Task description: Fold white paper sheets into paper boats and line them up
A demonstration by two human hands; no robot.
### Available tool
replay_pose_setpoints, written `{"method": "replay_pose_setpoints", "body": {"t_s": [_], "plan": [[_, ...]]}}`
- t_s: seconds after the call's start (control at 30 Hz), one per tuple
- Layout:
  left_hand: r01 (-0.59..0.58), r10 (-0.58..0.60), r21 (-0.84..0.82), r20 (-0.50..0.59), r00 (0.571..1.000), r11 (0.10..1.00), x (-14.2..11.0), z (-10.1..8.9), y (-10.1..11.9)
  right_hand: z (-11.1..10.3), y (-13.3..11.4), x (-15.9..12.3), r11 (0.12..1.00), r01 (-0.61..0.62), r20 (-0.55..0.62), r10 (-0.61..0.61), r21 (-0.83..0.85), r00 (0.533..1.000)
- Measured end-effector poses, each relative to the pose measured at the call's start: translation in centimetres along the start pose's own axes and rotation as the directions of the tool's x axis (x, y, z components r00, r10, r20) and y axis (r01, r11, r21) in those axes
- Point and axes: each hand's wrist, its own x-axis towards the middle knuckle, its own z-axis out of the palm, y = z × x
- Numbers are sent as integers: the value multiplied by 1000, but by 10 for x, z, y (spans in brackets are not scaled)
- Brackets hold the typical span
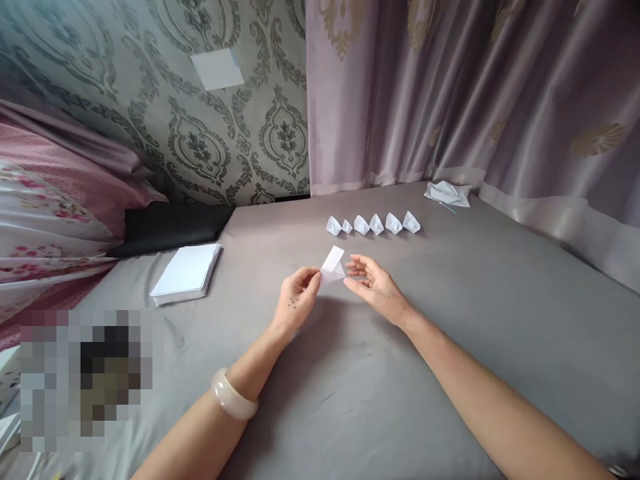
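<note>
A small piece of folded white paper (333,265) is pinched at its left edge between the thumb and fingers of my left hand (299,297). Its upper part sticks up as a narrow flap, and a triangular fold points right. My right hand (376,287) is beside the paper's right corner, fingers apart and curved; the thumb tip is very close to the corner, and I cannot tell whether it touches. Both hands are above the grey sheet (400,400). Beyond them stands a row of several small folded paper boats (377,225).
On the left lies a thick stack of white paper (186,270), near a black flat object (175,227). A pile of folded paper (447,193) is at the far right by the curtain (390,93). Floral fabric (30,220) bunches at the left edge; a blurred patch covers the lower left.
</note>
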Motion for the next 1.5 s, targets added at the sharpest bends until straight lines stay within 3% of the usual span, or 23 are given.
{"method": "replay_pose_setpoints", "body": {"t_s": [0.03, 0.1, 0.23, 0.43, 0.6, 0.73, 0.93, 1.1, 1.27, 1.37, 1.5], "plan": [[102, -99, -165, 25, 995, 981, -2, 2, 3, 0, -4, -1, 996, -37, 28, 35, 76, 999], [237, -222, -338, 82, 972, 911, -8, 7, 8, 2, -10, -3, 986, -69, 16, 67, 151, 998], [369, -306, -407, 211, 928, 836, -19, 15, 15, 5, -14, -8, 982, -73, 58, 64, 175, 996], [323, -279, -526, 164, 946, 787, -15, 15, 8, 11, -8, -14, 998, -27, 123, 33, -48, 992], [364, -326, -528, 168, 930, 767, -13, 13, 7, 17, -4, -16, 986, 49, -108, -67, -156, 992], [383, -330, -536, 197, 923, 752, -13, 14, 9, 16, -5, -16, 978, 89, -119, -112, -186, 986], [380, -322, -567, 204, 924, 731, -13, 13, 9, 15, -8, -15, 997, 57, -73, -60, -42, 996], [309, -237, -561, 198, 951, 768, -16, 12, 12, 14, -13, -15, 970, -114, 1, 117, 215, 993], [191, -125, -538, 158, 980, 821, -19, 13, 13, 14, -18, -14, 935, -226, -10, 238, 274, 971], [221, -166, -546, 148, 975, 808, -19, 14, 12, 15, -15, -15, 961, -155, -32, 166, 230, 986], [264, -228, -562, 135, 964, 784, -17, 13, 10, 17, -9, -18, 998, 64, -94, -63, 7, 994]]}}
